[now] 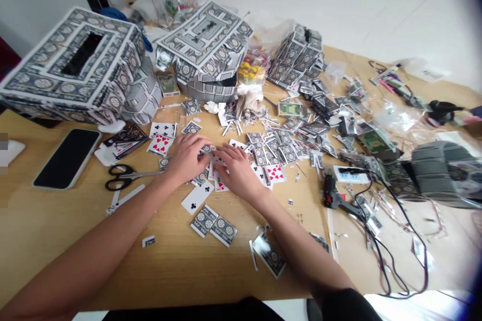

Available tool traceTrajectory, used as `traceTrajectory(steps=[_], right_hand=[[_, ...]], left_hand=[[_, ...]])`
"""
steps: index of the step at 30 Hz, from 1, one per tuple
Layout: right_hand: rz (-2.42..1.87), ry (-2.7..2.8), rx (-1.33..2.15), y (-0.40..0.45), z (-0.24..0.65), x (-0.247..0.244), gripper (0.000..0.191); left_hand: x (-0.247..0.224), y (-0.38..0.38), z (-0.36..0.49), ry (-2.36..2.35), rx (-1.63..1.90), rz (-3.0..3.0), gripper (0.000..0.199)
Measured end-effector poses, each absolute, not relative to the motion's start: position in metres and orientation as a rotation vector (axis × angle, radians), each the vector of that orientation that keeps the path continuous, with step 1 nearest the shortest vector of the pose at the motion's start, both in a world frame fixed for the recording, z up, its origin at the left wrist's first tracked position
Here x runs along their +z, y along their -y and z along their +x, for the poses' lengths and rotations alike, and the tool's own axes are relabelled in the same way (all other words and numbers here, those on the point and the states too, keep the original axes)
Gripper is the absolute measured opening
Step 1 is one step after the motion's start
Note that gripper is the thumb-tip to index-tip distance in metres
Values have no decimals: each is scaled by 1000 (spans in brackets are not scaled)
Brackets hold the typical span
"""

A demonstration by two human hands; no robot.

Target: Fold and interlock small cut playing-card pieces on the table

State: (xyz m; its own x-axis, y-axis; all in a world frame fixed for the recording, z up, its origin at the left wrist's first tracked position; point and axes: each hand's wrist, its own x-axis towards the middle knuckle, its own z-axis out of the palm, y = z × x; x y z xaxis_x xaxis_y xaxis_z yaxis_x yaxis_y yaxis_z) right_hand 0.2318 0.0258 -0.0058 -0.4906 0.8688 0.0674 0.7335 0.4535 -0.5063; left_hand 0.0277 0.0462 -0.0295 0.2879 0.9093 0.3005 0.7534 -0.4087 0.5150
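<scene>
My left hand [190, 156] pinches a small patterned playing card [206, 149] between thumb and fingers. From the other side my right hand [238, 166] meets the same card with its fingertips; part of its grip is hidden. Beneath both hands lie loose playing cards, among them a club card [196, 198] in front. Two folded card pieces [214, 224] rest side by side nearer to me. Black-handled scissors [126, 176] lie left of my left wrist, their blades pointing toward it. Just beyond my right hand spreads a cluster of folded card pieces [273, 148].
A phone [68, 159] lies at left. Card-covered boxes [48, 72] and a lidded round one [209, 88] stand behind. At right are a glue gun [341, 201], a power strip [348, 175], looping cables [408, 220] and a grey curved card piece [433, 170]. Paper scraps litter the table.
</scene>
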Motion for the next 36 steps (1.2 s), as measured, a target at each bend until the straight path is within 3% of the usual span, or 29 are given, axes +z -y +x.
traceTrajectory(steps=[6,25,36], right_hand=[[-1539,2386,602,-27,232,3,41],[-1657,2383,444,-31,238,-1,18],[-1426,1681,497,-38,254,25,18]], left_hand=[[-31,-48,26,-1501,918,2254,25],[-37,-50,25,-1401,1148,2215,30],[-34,-49,24,-1414,1083,2207,27]])
